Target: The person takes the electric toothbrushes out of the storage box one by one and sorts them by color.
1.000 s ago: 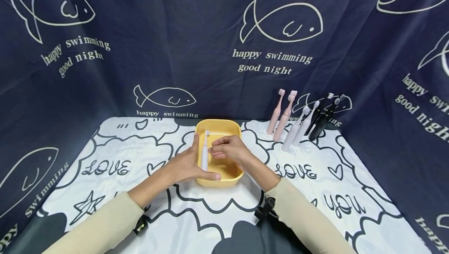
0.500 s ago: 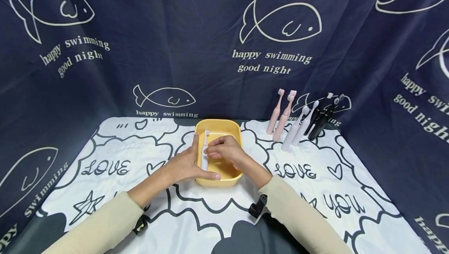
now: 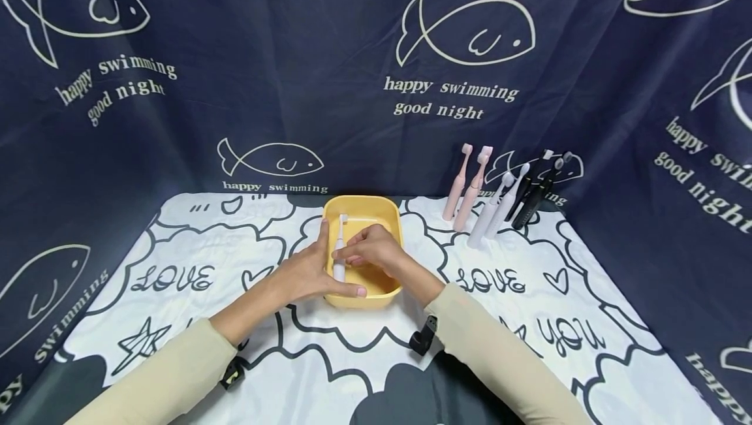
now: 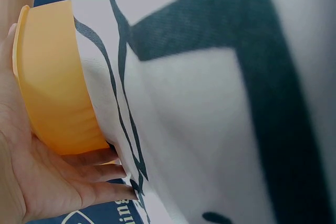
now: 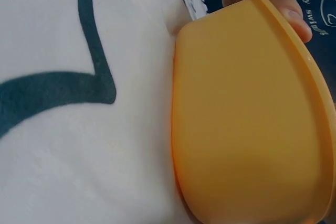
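Note:
In the head view, a white electric toothbrush [image 3: 339, 271] lies lengthwise along the left side inside a yellow bin [image 3: 384, 209], its brush head toward the back. My right hand [image 3: 375, 249] reaches into the bin and pinches the toothbrush near mid-length with thumb and fingertips. My left hand [image 3: 308, 273] spans the bin's front left corner. Its thumb lies along the front rim, and the fingers stretch along the left outer wall. From the left wrist, those fingers [image 4: 100, 172] look spread and fairly straight against the bin.
Toward the back right stand two pink electric toothbrushes [image 3: 470, 200], two white ones [image 3: 499, 213] and some black ones [image 3: 533, 200]. A white cloth [image 3: 176, 249] with dark line drawings covers the table. Navy curtains [image 3: 352, 85] with fish prints enclose the back and sides.
My right hand has moved left, from beside the toothbrush onto it, and its fingers have closed there. The left hand stays at the bin's corner. The head view has shifted slightly.

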A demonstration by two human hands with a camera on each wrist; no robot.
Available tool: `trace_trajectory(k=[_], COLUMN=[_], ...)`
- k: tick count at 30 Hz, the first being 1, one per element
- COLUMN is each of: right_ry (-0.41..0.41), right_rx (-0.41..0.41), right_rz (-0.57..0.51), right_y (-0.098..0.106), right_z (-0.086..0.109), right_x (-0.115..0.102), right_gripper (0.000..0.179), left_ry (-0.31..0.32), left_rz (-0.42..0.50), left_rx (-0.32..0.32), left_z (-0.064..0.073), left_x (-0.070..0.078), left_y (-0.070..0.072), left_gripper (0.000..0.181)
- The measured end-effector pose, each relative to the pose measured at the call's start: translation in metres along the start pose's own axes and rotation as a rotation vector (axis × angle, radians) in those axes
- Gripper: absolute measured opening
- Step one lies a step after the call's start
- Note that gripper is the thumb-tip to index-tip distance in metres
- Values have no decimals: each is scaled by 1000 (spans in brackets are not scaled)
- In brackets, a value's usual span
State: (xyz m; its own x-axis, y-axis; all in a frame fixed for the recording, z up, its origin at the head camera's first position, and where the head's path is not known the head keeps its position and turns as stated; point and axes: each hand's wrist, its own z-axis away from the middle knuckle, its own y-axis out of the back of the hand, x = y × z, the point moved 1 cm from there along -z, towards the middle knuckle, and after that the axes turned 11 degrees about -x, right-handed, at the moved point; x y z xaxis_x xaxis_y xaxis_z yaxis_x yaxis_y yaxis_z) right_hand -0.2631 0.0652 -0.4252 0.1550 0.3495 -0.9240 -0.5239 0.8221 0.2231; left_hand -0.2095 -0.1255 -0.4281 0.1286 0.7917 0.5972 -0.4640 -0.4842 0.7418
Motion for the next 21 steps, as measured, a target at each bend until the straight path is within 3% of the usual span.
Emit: trace_trajectory(k=[11, 16, 21], right_ry=[-34, -24, -12], right_rx=[96, 91, 74], right_rz=[228, 229, 165], right_y=[-6, -5, -5], right_z=[-6, -7, -6], right_x=[-2, -4, -3], right_gripper=[28, 25, 18], left_ry=[-3, -14, -22], left_rz=[14, 2, 8], left_rx=[-16, 2, 8], left_z=[-1, -1, -2], left_x=[1, 1, -1], left_y=[0, 0, -1], left_gripper=[174, 174, 175])
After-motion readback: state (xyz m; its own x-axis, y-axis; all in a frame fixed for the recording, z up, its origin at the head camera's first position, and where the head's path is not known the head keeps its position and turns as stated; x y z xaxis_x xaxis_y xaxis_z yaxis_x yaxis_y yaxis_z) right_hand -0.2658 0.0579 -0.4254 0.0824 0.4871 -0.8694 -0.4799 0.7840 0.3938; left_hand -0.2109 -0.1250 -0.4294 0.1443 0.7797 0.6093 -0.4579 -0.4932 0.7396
